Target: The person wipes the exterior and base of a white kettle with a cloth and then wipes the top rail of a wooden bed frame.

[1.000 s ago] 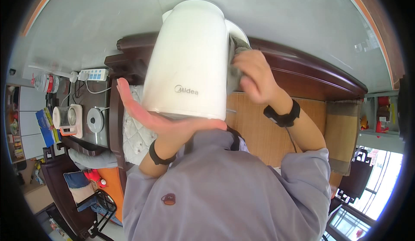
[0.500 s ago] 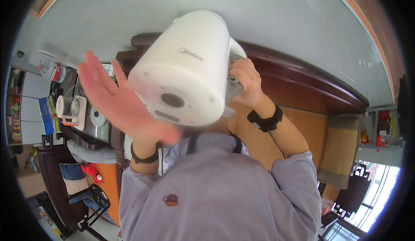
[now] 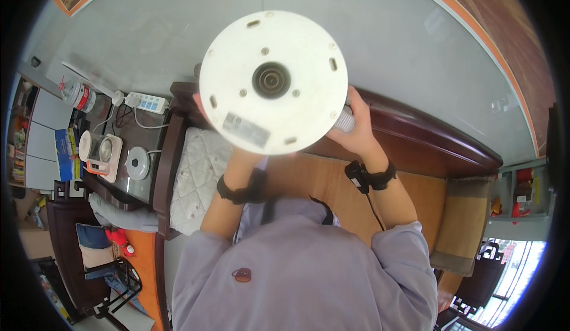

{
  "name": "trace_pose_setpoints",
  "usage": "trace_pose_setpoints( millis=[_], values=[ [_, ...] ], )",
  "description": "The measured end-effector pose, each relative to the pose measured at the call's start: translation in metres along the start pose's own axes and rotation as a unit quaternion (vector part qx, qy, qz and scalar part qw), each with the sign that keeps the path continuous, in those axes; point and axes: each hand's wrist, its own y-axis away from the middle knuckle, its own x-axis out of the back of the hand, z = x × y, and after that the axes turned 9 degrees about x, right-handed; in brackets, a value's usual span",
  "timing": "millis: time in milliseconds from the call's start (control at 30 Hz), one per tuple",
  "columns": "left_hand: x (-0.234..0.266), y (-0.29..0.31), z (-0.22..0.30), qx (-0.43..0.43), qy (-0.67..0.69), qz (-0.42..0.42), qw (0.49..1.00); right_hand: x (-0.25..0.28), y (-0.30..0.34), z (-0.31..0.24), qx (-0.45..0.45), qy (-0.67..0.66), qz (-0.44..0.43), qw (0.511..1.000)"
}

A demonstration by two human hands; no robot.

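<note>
A white electric kettle (image 3: 309, 105) is held up before me, its round underside with a central connector facing me. At its left, my left hand (image 3: 243, 157) supports the body from beneath and behind; most of its fingers are hidden, with a bit showing past the kettle's left edge. My right hand (image 3: 358, 130) is closed at the kettle's right side, gripping a grey cloth (image 3: 344, 120) against it. The handle is hidden behind the kettle. On the side table at left lies the round white kettle base (image 3: 138, 163) with its cord.
The side table (image 3: 132, 191) also bears a white appliance with a glass jug (image 3: 107, 153), a power strip (image 3: 147, 102) and a large water bottle (image 3: 77, 95). A dark wooden bench (image 3: 415, 130) stands ahead, with a quilted white pad (image 3: 196, 164) and a folded brown cushion (image 3: 466, 224).
The kettle has tipped so its underside turns fully toward me. My left hand, spread in the air beside it before, has moved right and now rests against its body.
</note>
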Motion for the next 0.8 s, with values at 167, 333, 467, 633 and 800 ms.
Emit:
trace_pose_setpoints(
  millis=[167,333,467,633,800],
  values=[
    [-0.006,-0.004,-0.021,-0.033,-0.032,0.009,0.999,0.014,-0.009,-0.003,-0.086,-0.066,0.023,0.994],
    [-0.012,-0.009,-0.024,-0.060,-0.019,0.022,0.998,0.044,-0.006,-0.006,-0.122,-0.163,0.174,0.963],
    [-0.020,-0.017,-0.017,-0.006,-0.029,0.059,0.998,0.068,-0.044,-0.054,-0.085,-0.230,0.267,0.932],
    [-0.036,-0.028,0.009,0.005,0.049,0.051,0.997,0.049,-0.112,-0.104,0.084,0.132,0.001,0.988],
    [-0.048,-0.037,0.031,-0.013,0.049,0.008,0.999,0.028,-0.124,-0.068,0.120,0.288,-0.022,0.950]
  ],
)
